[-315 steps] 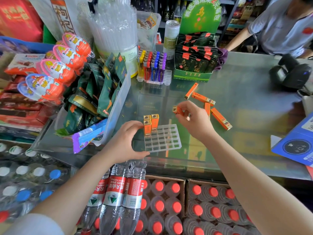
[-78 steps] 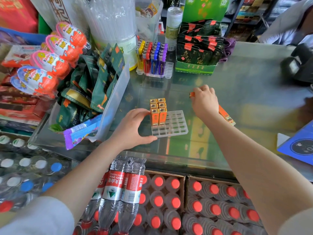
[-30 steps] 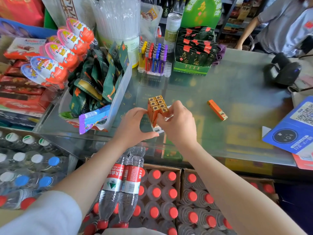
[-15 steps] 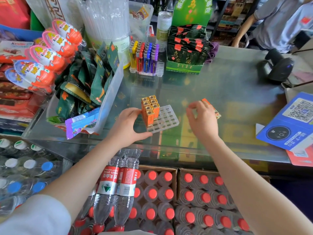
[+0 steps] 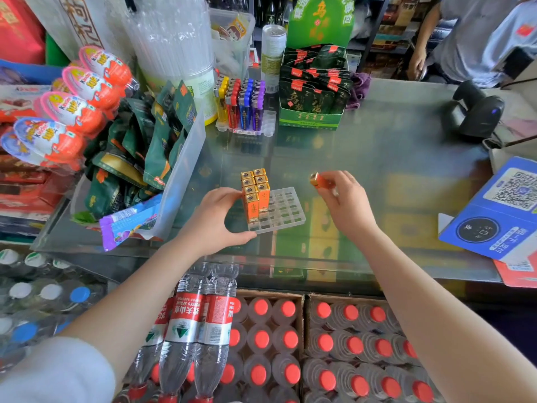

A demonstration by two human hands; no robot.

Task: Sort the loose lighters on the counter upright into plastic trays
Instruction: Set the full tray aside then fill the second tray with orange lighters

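Bottles (image 5: 261, 338) crowded the crates nearest the viewer. Beyond, on the glass surface (image 5: 377, 170), the left hand (image 5: 215, 222) had its grip clamped on the tray (image 5: 286, 210) at its nine o'clock edge, where the seated lighters (image 5: 255, 193) stood upright. At three o'clock the right hand (image 5: 345, 205) pinched a loose lighter (image 5: 319, 180) held aloft. Lowered tilted, it could knock those neighbours over.

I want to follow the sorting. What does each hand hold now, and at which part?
The right hand pinches an orange lighter by its lower body, gold cap free. The left hand grips the tray at its near-left corner.
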